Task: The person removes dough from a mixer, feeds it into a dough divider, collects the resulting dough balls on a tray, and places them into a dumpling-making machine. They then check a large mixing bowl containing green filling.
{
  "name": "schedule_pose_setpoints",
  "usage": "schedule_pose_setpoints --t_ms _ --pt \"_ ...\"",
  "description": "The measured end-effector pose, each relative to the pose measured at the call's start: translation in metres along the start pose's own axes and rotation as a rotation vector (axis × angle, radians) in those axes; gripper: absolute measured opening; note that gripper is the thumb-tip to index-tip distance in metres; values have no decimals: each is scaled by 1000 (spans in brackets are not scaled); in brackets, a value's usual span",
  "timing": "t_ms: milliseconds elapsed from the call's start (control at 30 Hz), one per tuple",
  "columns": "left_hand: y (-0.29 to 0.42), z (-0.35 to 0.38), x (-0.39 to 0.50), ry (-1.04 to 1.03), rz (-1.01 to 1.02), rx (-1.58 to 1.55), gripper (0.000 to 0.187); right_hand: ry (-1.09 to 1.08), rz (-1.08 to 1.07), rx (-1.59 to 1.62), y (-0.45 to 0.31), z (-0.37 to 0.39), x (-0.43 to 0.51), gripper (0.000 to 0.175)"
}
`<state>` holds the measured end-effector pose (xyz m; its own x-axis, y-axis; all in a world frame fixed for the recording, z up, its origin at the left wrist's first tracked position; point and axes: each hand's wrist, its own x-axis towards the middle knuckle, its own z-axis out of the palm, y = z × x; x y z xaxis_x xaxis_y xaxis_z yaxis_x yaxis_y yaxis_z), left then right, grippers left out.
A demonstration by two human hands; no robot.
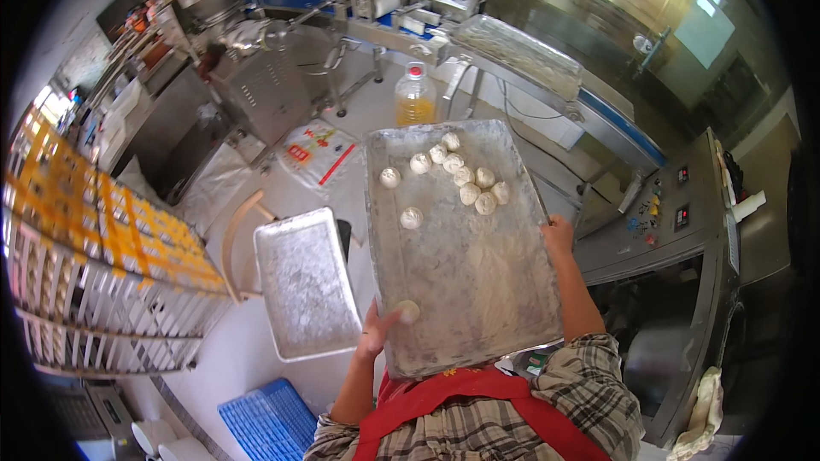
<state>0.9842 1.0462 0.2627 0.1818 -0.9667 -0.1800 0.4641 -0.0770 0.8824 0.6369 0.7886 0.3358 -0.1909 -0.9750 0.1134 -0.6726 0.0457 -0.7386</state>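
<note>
A large, flour-dusted metal baking tray [442,269] is held up before my red apron, tilted somewhat. My left hand [378,328] grips its left edge near the bottom, the thumb over the rim beside a single dough ball [409,312]. On the right edge, about midway along, my right hand [558,237] is closed on the rim. Several round white dough balls [485,203] lie in a loose group at the far end of the tray, with two more set apart on the left. Loose flour is spread over the right part. The fingers under the tray are hidden.
An empty metal tray [307,288] rests on a wooden chair [242,224] at the left. Beyond stand an oil bottle [415,102] and a conveyor machine [615,118]. A barred rack [115,314] is far left, blue plastic crates [272,419] on the floor, an oven [653,256] at the right.
</note>
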Motion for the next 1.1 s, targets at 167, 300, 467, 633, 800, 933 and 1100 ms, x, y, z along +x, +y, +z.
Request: schedule_pose_setpoints --t_ms 167,300,467,633,800,933,1100 --pt "-6 -26 134 -121 -66 -205 41 153 -91 23 14 44 70 14" --pt "-29 -23 272 -160 -108 -68 3 26 -182 166 26 73 159 23" --pt "-81 -25 329 21 170 -196 3 -10 -150 611 99 73 259 64" --pt "-126 -51 414 177 407 -57 13 258 11 520 209 98 415 53" --pt "-166 -33 429 13 561 -217 30 305 74 800 311 98 506 62" --pt "-191 -36 395 -4 424 -132 28 279 -37 869 406 94 420 50" --pt "-218 -93 401 71 389 -8 33 453 -63 1015 472 99 233 45"
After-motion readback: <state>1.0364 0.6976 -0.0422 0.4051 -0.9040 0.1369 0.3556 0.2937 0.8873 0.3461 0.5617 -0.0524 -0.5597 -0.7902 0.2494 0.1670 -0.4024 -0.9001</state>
